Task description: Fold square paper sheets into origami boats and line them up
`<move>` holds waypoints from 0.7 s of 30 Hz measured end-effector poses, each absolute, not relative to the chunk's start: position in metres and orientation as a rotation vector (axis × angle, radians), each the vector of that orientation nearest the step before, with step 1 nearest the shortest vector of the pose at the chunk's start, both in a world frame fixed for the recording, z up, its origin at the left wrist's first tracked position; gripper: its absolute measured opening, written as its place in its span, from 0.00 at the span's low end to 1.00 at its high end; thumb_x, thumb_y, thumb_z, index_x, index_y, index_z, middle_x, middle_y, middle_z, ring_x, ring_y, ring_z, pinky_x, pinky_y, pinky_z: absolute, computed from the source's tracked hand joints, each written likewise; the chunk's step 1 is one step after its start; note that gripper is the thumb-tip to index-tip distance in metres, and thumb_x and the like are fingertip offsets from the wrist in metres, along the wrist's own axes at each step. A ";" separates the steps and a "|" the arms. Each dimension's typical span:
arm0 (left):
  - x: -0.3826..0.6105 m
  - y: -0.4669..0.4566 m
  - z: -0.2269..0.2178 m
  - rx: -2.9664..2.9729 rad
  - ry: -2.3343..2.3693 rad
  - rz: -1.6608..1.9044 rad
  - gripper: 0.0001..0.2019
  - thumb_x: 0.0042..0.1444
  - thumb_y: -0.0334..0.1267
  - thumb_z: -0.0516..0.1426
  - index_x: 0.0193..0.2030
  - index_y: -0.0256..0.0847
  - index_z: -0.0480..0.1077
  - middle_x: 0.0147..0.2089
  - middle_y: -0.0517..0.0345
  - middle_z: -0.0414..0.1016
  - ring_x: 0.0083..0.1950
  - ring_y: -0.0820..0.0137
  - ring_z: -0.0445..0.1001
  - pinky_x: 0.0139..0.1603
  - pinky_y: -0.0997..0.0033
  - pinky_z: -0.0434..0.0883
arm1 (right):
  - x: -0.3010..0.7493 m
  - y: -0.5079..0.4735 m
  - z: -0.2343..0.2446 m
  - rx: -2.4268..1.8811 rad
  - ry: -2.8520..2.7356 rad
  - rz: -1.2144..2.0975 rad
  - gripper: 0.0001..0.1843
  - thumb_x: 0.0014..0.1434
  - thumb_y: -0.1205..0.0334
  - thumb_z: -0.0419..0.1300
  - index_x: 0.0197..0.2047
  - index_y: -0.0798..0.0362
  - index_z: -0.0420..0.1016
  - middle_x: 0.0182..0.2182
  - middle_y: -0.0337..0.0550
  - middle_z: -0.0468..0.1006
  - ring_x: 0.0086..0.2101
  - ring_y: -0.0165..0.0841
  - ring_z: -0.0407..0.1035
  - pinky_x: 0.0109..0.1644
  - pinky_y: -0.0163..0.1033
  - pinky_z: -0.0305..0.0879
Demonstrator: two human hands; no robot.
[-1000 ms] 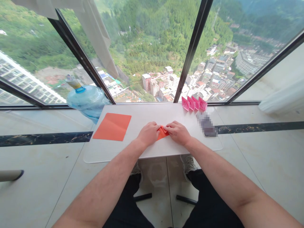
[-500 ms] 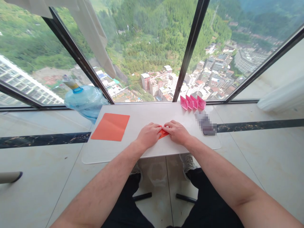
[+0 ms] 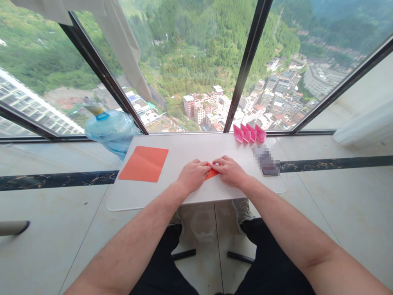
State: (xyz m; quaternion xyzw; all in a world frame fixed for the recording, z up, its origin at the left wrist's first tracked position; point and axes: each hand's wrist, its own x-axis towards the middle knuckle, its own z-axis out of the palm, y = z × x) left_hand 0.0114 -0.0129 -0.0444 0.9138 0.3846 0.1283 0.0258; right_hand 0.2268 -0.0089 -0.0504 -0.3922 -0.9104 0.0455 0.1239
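Orange folded paper [image 3: 212,175] lies at the near middle of the table, between our two hands. Fingers of our left hand [image 3: 194,174] are bunched together, clamped on its left side near the far tip. Fingers of our right hand [image 3: 229,170] are likewise drawn together and pinch it from the right; the fingertips of both hands almost meet over the paper. Our thumbs are partly hidden, and we cannot make out the finer creases.

White table [image 3: 179,149] under it all. Left of our hands, well apart, a flat orange square [image 3: 143,164] lies on the tabletop. Far right: four pink folded shapes [image 3: 245,134] in a close row along the far edge. Just nearer than these, a dark object [image 3: 267,161], pixelated, so we leave it unidentified.

Beyond the table's far left corner, a clear blue water jug [image 3: 110,128] stands close to the window [image 3: 196,53]. Through the glass we note green slopes and clustered buildings [image 3: 199,108]. Near side: our dark trousers [image 3: 273,254] and pale shoes [image 3: 245,209] on a tiled floor [image 3: 55,229].
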 end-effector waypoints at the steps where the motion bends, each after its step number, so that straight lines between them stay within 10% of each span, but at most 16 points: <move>1: 0.012 -0.013 -0.045 2.824 1.193 0.399 0.12 0.68 0.36 0.51 0.45 0.43 0.77 0.44 0.53 0.79 0.44 0.67 0.75 0.54 0.65 0.68 | 0.227 -0.009 -0.050 -1.150 -2.657 0.136 0.25 0.60 0.75 0.54 0.57 0.52 0.78 0.52 0.49 0.78 0.47 0.40 0.63 0.55 0.45 0.63; 21: 0.020 -0.027 -0.031 2.793 1.321 0.252 0.15 0.65 0.31 0.51 0.54 0.41 0.73 0.49 0.51 0.78 0.45 0.62 0.70 0.49 0.61 0.68 | 0.226 -0.014 -0.023 -1.213 -2.790 0.201 0.23 0.62 0.71 0.54 0.59 0.50 0.76 0.55 0.48 0.76 0.48 0.40 0.64 0.57 0.44 0.61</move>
